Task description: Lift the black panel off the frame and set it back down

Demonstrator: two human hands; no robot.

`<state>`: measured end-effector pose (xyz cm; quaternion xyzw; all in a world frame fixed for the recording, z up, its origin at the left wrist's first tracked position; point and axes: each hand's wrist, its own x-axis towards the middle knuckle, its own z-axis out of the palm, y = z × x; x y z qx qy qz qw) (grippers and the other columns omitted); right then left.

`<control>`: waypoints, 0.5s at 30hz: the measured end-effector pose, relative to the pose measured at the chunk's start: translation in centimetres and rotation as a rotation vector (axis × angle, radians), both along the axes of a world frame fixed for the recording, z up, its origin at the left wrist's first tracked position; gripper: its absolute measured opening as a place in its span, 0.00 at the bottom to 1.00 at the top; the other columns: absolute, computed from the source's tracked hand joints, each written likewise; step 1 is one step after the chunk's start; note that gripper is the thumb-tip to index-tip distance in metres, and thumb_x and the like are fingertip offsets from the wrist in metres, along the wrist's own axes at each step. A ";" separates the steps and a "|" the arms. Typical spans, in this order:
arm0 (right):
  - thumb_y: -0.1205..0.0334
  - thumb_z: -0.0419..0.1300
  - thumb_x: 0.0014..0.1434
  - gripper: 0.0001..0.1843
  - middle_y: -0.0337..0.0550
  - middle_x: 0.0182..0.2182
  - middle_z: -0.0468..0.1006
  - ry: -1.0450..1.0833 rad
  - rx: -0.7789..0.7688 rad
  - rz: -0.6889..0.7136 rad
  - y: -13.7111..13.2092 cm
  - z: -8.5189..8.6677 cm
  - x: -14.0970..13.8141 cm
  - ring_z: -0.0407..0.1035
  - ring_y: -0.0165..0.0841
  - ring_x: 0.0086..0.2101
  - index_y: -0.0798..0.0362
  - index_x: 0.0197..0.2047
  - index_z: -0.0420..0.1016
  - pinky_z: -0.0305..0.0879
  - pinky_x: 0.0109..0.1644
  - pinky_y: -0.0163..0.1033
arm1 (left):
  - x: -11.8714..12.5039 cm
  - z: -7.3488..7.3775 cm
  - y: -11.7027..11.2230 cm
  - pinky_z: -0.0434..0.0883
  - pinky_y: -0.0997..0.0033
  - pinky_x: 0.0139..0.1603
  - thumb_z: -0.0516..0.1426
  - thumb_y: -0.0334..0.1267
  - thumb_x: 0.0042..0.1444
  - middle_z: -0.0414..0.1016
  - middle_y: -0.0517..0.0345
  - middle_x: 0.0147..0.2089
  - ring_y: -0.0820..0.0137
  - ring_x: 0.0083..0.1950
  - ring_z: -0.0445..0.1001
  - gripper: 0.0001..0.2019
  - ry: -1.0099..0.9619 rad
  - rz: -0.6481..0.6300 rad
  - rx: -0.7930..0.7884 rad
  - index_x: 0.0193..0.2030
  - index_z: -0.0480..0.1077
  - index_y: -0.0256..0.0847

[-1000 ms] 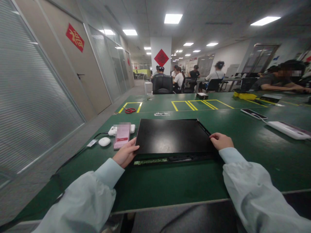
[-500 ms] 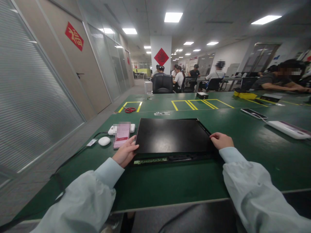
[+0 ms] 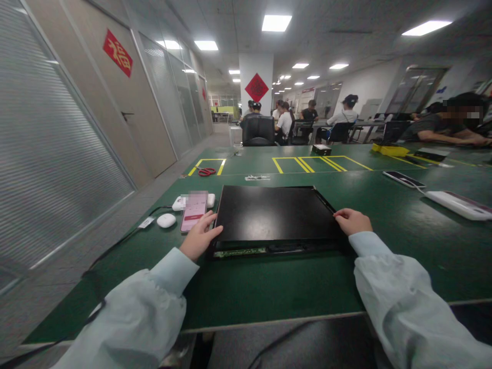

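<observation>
A dark, flat display panel (image 3: 274,212) lies on a black frame, slightly askew, so the frame's rim shows along the right. Below its near edge a strip of green circuit board (image 3: 240,252) is exposed. At the panel's left edge, my left hand (image 3: 198,238) has its fingers stretched and spread, the thumb touching the surface near the front corner. My right hand (image 3: 354,222) pinches the right edge between thumb and curled fingers; the fingertips are partly hidden.
Left of the panel are a pink-screened phone (image 3: 193,212), a white rounded case (image 3: 166,221) and a cable. Red scissors (image 3: 206,171) and small white pieces (image 3: 257,178) lie farther back. A white device (image 3: 457,204) and another phone (image 3: 403,179) are at right. People sit beyond.
My left hand's fingers have opened out a little more along the panel's left edge. The panel's left side appears slightly lower. My right hand keeps its pinch; the view has shifted slightly.
</observation>
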<state>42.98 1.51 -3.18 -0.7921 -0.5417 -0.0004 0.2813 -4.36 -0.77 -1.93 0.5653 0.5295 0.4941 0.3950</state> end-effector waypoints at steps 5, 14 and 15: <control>0.60 0.59 0.47 0.10 0.41 0.28 0.81 0.035 -0.030 -0.002 -0.2 0.6 -0.5 0.74 0.38 0.34 0.46 0.28 0.83 0.66 0.39 0.39 | -1.1 -1.7 0.9 0.55 0.47 0.71 0.63 0.50 0.45 0.61 0.38 0.71 0.48 0.73 0.57 0.30 0.355 0.002 0.043 0.53 0.75 0.36; 0.61 0.61 0.45 0.06 0.40 0.26 0.81 0.137 -0.023 -0.011 -0.3 1.2 -0.7 0.74 0.37 0.32 0.47 0.25 0.81 0.66 0.37 0.38 | -0.7 -1.6 0.6 0.56 0.47 0.71 0.60 0.46 0.47 0.61 0.37 0.71 0.47 0.73 0.56 0.26 0.511 -0.045 0.010 0.51 0.75 0.35; 0.61 0.61 0.45 0.06 0.40 0.26 0.80 0.137 -0.013 -0.015 -0.3 1.2 -0.7 0.73 0.37 0.32 0.46 0.24 0.81 0.65 0.37 0.38 | -0.7 -1.6 0.6 0.56 0.47 0.71 0.60 0.46 0.47 0.62 0.38 0.70 0.47 0.72 0.57 0.25 0.521 -0.043 0.013 0.51 0.75 0.35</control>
